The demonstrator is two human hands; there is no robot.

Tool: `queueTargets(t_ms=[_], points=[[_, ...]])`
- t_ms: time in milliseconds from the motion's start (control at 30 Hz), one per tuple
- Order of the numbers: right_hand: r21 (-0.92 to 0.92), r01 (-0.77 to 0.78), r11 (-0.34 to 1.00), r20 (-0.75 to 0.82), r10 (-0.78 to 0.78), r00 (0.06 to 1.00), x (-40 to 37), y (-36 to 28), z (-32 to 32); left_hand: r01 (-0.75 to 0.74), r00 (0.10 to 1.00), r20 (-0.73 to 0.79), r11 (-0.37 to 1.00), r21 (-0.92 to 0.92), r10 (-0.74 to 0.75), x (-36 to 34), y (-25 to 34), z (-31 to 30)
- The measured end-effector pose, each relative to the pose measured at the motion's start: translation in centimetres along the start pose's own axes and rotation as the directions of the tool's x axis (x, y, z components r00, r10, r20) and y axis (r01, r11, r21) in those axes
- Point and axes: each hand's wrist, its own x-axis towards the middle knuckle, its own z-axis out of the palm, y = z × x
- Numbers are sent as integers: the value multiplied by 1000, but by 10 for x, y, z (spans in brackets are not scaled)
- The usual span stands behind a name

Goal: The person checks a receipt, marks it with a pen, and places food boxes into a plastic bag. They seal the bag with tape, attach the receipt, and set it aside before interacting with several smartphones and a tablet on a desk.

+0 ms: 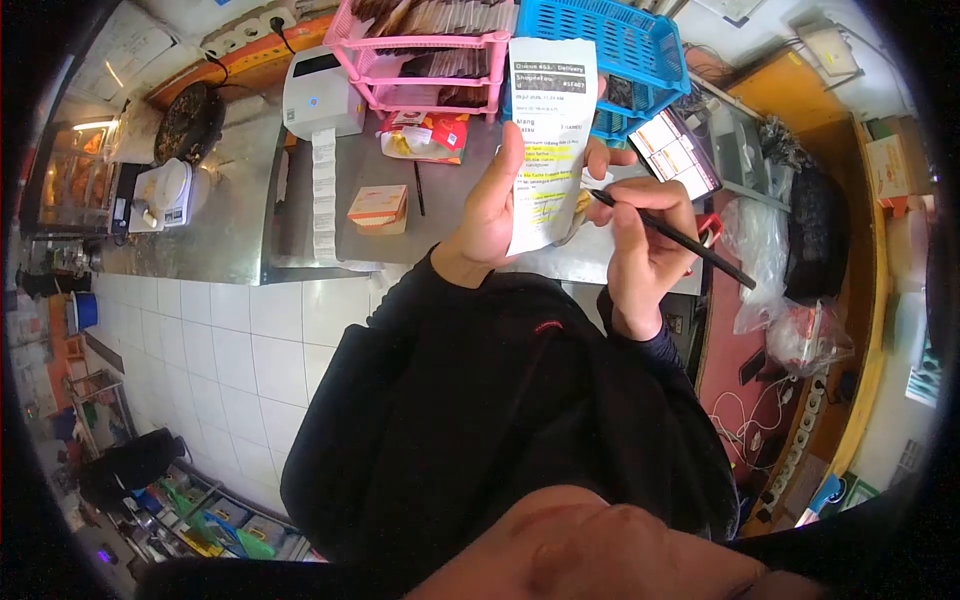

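Observation:
A long printed receipt (552,125) is held up over the steel counter, with several lines marked in yellow highlighter. My left hand (488,208) is closed on it, the thumb along its left edge and fingertips showing past the right edge. Between the thumb and fingers of my right hand (648,245) is a slim black pen (700,250). Its tip points up and left, close beside the receipt's right edge.
Behind the receipt stand a pink rack (430,95) of packets and a blue basket (600,30). A white label printer (322,95) trails a paper strip onto the counter (365,240). Nearby are a small orange-and-white box (379,208) and a tablet screen (672,150).

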Motion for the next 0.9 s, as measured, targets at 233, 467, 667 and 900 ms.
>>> queueTargets(t_ms=[233,467,667,900], points=[[-64,-73,995,16,74,997,6,4,10,58,998,17,993,98,-60,3,-6,-1],[-46,-65,997,-28,64,998,11,14,3,54,998,22,998,16,-54,5,-5,-4],[-30,-10,1000,16,10,1000,8,4,3,102,995,-30,990,93,-100,3,-2,-3],[50,-277,959,162,266,950,5,-1,3,28,995,-97,962,270,-2,0,-4,-8]])
